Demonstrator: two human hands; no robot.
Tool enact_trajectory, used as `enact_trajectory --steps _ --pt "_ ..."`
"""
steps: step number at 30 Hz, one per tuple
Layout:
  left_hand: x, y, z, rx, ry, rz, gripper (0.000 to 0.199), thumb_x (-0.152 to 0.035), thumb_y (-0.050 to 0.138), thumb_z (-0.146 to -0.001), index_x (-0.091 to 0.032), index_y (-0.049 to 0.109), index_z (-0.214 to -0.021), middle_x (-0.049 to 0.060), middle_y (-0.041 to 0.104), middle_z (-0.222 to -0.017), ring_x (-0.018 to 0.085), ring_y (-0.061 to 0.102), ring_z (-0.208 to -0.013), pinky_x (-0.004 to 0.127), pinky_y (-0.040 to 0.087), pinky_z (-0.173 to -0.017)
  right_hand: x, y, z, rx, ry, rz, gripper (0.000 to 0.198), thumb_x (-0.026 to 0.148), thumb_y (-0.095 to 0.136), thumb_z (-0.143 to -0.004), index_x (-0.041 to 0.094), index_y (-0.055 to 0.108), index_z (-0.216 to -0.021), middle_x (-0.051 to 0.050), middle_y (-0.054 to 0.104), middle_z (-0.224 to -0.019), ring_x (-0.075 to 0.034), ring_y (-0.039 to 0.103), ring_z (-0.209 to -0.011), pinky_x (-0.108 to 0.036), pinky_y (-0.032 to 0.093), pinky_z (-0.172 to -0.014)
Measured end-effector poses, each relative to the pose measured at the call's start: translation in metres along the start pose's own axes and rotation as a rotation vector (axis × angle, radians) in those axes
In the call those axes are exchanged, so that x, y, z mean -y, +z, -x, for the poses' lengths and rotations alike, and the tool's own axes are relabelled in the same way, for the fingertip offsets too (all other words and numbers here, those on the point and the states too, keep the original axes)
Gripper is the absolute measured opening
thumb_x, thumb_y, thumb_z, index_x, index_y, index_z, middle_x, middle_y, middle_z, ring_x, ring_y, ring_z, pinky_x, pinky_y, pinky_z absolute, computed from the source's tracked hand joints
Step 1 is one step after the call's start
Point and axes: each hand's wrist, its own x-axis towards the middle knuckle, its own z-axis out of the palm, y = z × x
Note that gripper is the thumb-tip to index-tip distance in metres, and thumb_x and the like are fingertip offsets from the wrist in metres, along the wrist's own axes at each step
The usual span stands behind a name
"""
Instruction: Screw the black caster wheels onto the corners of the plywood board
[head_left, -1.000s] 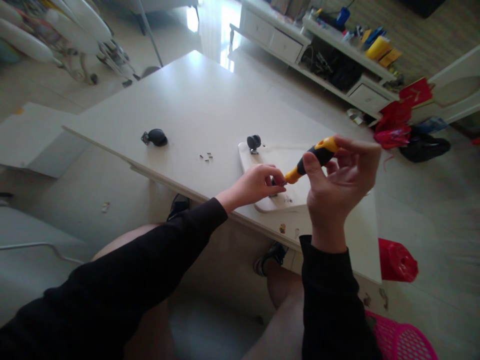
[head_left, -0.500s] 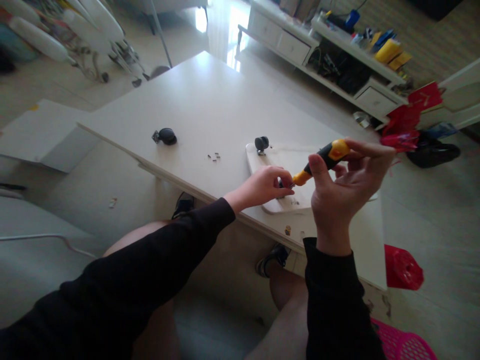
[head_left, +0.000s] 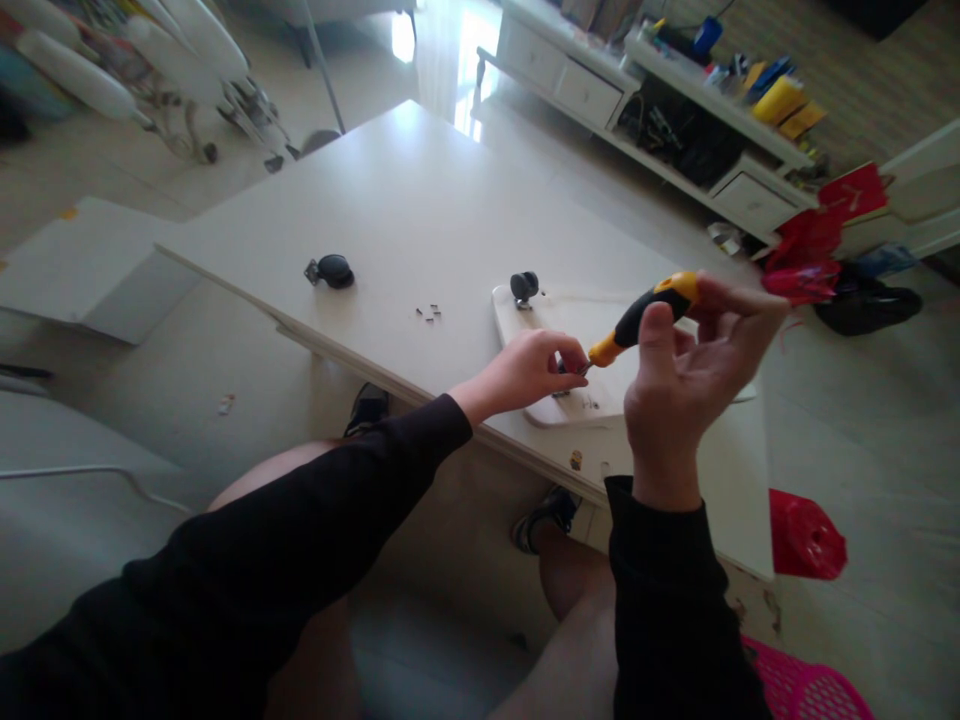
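My right hand (head_left: 701,370) holds a yellow-and-black screwdriver (head_left: 637,325) by the handle, its thumb along the side. The screwdriver slants down to the left, its tip by the fingertips of my left hand (head_left: 536,365). That hand is closed round a mostly hidden dark caster wheel (head_left: 561,369) at the near left part of a white board (head_left: 517,325). Another black caster wheel (head_left: 523,288) stands upright on the board's far left corner. Near the closer edge of the board lie small screws or holes, too small to tell apart.
The board rests on a white table (head_left: 390,210). Several small screws (head_left: 430,313) lie left of the board, and a loose caster wheel (head_left: 331,271) farther left. A tiny yellowish figure (head_left: 575,460) is near the front edge. A pink basket (head_left: 806,685) stands at lower right.
My right hand has shifted its grip slightly, and the screwdriver handle has turned and tilted a little. My left hand has stayed in place.
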Motion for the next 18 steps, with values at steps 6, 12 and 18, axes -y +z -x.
enact_trajectory --steps 6,12,18 --pt "0.0001 0.0 -0.0005 0.005 -0.021 0.02 0.008 -0.019 0.082 -0.085 -0.017 0.075 -0.088 0.0 0.073 -0.08 0.011 0.06 -0.068 0.027 0.048 -0.069 0.0016 -0.002 0.0002 0.121 0.009 -0.112 0.034 0.039 0.078 -0.092 0.028 0.062 -0.121 -0.002 0.069 -0.114 -0.018 0.073 -0.101 -0.039 0.065 -0.091" --pt "-0.0011 0.0006 0.001 0.009 -0.018 0.023 0.008 -0.018 0.082 -0.083 -0.017 0.074 -0.085 0.0 0.073 -0.08 0.011 0.058 -0.068 0.027 0.048 -0.07 0.006 -0.0018 -0.0023 -0.007 -0.026 -0.04 0.039 0.037 0.09 -0.081 0.028 0.064 -0.109 0.001 0.06 -0.106 -0.013 0.065 -0.091 -0.03 0.061 -0.08" --pt "0.0013 0.0007 -0.0001 -0.001 -0.013 0.005 0.009 -0.019 0.083 -0.084 -0.016 0.074 -0.085 0.0 0.073 -0.08 0.011 0.058 -0.068 0.027 0.047 -0.069 0.002 -0.0024 0.002 0.176 -0.017 -0.232 0.025 0.032 0.069 -0.099 0.03 0.063 -0.123 -0.002 0.066 -0.121 -0.02 0.072 -0.117 -0.044 0.063 -0.101"
